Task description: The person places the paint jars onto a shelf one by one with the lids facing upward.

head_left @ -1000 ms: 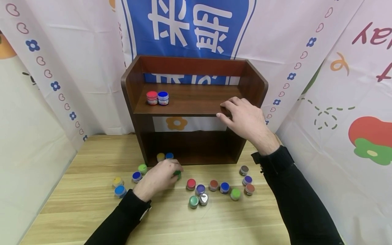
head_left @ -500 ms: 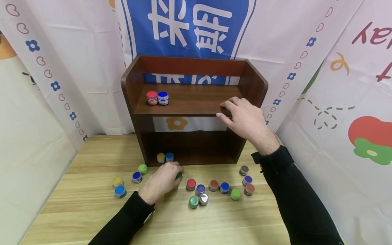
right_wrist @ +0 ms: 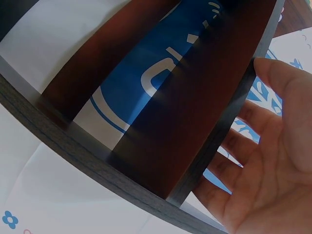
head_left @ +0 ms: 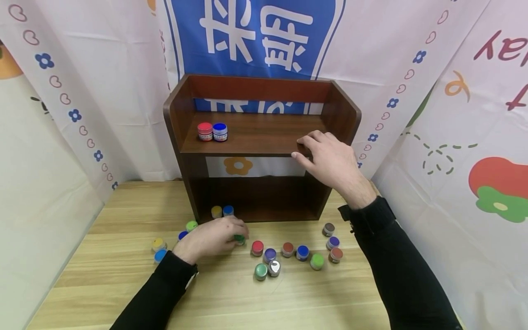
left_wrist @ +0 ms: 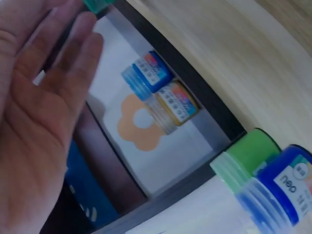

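On the near part of the desk (head_left: pixel 231 302), a mint-green jar (head_left: pixel 261 272) and a silver jar (head_left: pixel 274 268) are set side by side. Just beyond them, a red jar (head_left: pixel 257 248) and a light-green jar (head_left: pixel 317 261) are found among purple, brown and blue ones. To the left, a yellow jar (head_left: pixel 158 244) is seen near blue ones partly covered by the left arm. The dark-green paint jar (head_left: pixel 239 239) is held at the fingertips of the left hand (head_left: pixel 212 236) (its thumb is hidden), just in front of the wooden shelf (head_left: pixel 264 214). In the lower compartment, near its left end, a yellow-ochre jar (head_left: pixel 216 211) and a bright-blue jar (head_left: pixel 228 210) are stood together. The front edge of the upper board, toward its right end, is gripped between thumb and fingers by the right hand (head_left: pixel 330 158). On that board, a red-lidded jar (head_left: pixel 205 132) and a blue-lidded jar (head_left: pixel 220 132) are placed side by side at left. Behind everything, a printed cloth (head_left: pixel 128 68) is hung.
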The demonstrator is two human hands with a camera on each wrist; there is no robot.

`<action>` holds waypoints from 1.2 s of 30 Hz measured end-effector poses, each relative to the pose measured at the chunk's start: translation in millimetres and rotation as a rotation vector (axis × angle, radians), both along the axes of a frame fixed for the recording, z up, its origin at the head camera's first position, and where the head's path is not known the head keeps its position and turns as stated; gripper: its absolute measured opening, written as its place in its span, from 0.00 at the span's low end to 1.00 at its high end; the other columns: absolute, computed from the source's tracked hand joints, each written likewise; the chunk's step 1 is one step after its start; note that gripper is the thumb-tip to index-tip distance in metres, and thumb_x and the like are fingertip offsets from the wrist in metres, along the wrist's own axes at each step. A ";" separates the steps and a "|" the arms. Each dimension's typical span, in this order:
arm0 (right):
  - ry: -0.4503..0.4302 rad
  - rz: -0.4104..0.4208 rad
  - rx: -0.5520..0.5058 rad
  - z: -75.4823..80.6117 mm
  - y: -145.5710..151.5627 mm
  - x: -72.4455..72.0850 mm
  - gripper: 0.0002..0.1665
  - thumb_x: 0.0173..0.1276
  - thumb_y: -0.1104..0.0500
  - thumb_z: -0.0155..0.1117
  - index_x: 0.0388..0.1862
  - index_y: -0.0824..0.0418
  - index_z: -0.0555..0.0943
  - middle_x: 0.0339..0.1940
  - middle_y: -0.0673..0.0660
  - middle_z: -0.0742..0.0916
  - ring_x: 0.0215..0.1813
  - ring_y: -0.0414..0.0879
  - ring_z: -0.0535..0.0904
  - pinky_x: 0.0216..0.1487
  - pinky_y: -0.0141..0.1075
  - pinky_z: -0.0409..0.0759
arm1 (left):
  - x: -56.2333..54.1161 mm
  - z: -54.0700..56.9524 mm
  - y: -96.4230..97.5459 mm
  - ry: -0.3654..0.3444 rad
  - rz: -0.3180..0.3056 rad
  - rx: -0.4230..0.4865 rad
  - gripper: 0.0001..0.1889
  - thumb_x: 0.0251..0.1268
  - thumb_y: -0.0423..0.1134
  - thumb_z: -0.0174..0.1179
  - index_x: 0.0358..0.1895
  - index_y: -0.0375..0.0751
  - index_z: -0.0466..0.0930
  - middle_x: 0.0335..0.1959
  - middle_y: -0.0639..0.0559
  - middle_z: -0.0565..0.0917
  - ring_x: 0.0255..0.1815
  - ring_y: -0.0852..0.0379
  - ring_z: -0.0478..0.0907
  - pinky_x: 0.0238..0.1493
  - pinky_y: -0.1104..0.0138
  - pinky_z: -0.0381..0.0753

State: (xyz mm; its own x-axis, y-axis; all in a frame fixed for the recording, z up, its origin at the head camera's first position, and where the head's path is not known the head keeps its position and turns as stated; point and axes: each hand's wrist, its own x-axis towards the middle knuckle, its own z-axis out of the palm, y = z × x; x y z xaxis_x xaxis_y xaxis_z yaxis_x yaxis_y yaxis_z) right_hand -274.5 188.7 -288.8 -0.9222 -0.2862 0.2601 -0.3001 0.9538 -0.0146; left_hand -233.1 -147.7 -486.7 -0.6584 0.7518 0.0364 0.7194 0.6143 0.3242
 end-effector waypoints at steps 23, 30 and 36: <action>0.005 0.009 -0.007 0.2 -0.3 0.5 0.37 0.91 0.31 0.61 0.84 0.51 0.83 0.81 0.61 0.86 0.79 0.61 0.82 0.68 0.59 0.93 | -3.2 -3.2 2.4 -0.010 0.028 0.015 0.11 0.80 0.31 0.77 0.59 0.44 0.97 0.59 0.50 0.96 0.58 0.53 0.94 0.63 0.57 0.98; 0.004 0.008 -0.006 0.2 -0.3 0.5 0.37 0.91 0.31 0.61 0.84 0.51 0.83 0.81 0.61 0.85 0.79 0.61 0.83 0.67 0.59 0.94 | -0.7 1.3 6.0 0.027 0.114 0.031 0.10 0.81 0.33 0.76 0.59 0.45 0.97 0.60 0.49 0.95 0.57 0.53 0.94 0.62 0.57 0.97; 0.002 0.007 -0.008 0.0 0.2 0.3 0.37 0.91 0.30 0.61 0.84 0.51 0.82 0.82 0.61 0.85 0.79 0.61 0.82 0.68 0.59 0.94 | -0.9 6.0 8.2 0.068 0.145 0.043 0.10 0.84 0.35 0.74 0.60 0.46 0.96 0.62 0.48 0.95 0.61 0.50 0.94 0.65 0.55 0.97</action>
